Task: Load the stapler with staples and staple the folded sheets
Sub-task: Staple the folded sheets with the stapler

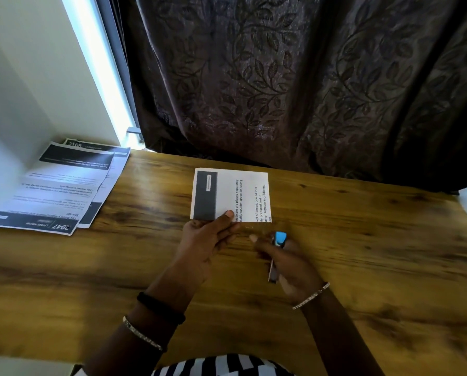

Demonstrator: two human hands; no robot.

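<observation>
Far left, a white wall [23, 77] is seen, then a bright strip of window light [96, 63]. Below it, loose printed sheets [55, 191] are fanned on the wooden desk [362, 253]; "2947" can be read upside down on the nearest, "3108" on the one at the back. The rear is filled by a dark, leaf-patterned curtain [281, 77].

At mid-desk the folded sheets [243, 194] are laid flat, with sideways lines such as "placed separately", "counter space for juicing" and "leftover ingredients". Their near left corner is pinched by the left hand [207, 234], thumb on top. Just right of it, close to the sheets' near edge, the blue-tipped stapler [279, 238] is gripped by the right hand [289, 264], fingers curled round it above the desk.
</observation>
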